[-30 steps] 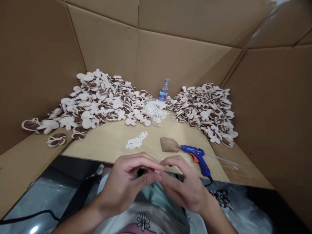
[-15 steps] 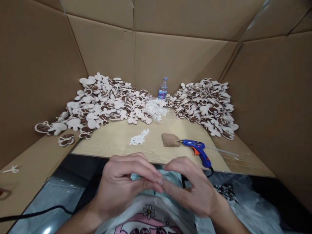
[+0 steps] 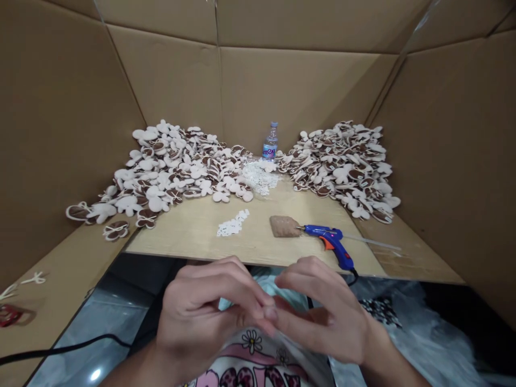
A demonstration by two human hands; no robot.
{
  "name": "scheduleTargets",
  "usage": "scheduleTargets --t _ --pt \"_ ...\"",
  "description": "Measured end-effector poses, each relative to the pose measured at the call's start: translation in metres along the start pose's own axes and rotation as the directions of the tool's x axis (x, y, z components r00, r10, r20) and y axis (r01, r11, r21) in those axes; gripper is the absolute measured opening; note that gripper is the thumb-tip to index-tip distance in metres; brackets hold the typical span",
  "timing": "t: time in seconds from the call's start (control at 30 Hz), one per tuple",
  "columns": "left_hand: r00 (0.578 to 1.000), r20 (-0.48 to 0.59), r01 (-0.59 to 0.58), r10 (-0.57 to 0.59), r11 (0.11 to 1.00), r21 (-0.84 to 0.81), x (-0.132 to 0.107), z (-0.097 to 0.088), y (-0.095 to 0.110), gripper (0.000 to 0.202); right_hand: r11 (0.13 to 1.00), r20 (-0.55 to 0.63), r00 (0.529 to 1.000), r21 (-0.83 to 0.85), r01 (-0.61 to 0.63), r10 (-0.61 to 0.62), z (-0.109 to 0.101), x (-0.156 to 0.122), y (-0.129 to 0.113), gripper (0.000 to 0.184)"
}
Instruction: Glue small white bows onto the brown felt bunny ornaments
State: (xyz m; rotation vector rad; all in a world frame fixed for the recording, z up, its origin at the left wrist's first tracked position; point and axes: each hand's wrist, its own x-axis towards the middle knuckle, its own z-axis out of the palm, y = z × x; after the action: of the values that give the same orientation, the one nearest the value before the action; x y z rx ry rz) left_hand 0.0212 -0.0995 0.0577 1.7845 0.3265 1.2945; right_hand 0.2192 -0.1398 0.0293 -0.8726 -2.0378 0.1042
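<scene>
Two hands, the left hand [image 3: 197, 312] and the right hand [image 3: 322, 314], curl together at 6 o'clock with fingertips [image 3: 269, 313] pinched, any held piece hidden but likely tiny, light and best taken by its edges, a blue hot glue gun [image 3: 330, 240] lying at 1 o'clock on the counter [image 3: 181, 236]

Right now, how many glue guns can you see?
1: a blue hot glue gun lying on the wooden board, beside a brown pad. The piled shapes could hide another.

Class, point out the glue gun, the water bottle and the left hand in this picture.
Glue gun [image 3: 322, 232]: head view, on the blue barrel.
Water bottle [image 3: 270, 152]: head view, on the label.
Left hand [image 3: 197, 306]: head view, on the back of the hand.
</scene>
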Motion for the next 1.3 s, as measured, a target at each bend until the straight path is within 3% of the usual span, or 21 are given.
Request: scheduleTargets --t 0.2,0.33,0.53,0.77,1.13,1.3 --pt "1.0 0.003 -0.003 0.003 0.999 0.05 -0.002 0.0 0.002 0.015 0.999 -0.041 0.999 -0.016 0.028 -0.028 0.0 0.008 -0.004 0.014" --pt "1.0 0.005 -0.009 0.008 0.999 0.033 -0.003 -0.001 0.0 0.017 1.0 -0.017 0.999 -0.01 0.029 -0.029 -0.001 0.009 -0.003 0.016" --pt "0.995 0.104 0.004 -0.013 0.996 0.086 -0.003 -0.005 0.002 0.016 0.999 -0.021 0.999 -0.004 0.041 -0.041 -0.001 0.008 -0.003 0.015" --pt "0.998 0.068 0.0 -0.002 0.999 0.036 -0.009 -0.002 0.005 0.018 1.0 -0.02 0.999 0.011 0.027 -0.027 0.002 0.007 -0.005 0.017" --pt "0.992 0.107 -0.07 0.065 0.996 0.046 -0.007 -0.002 0.006 0.013 0.999 -0.019 1.0 0.035 0.02 -0.019 0.005 0.003 -0.002 0.023" --pt "0.992 0.123 -0.011 0.005 0.999 0.047 -0.009 -0.004 0.011 0.013 0.999 -0.031 0.999 0.036 0.027 -0.026 0.004 0.007 -0.007 0.018"
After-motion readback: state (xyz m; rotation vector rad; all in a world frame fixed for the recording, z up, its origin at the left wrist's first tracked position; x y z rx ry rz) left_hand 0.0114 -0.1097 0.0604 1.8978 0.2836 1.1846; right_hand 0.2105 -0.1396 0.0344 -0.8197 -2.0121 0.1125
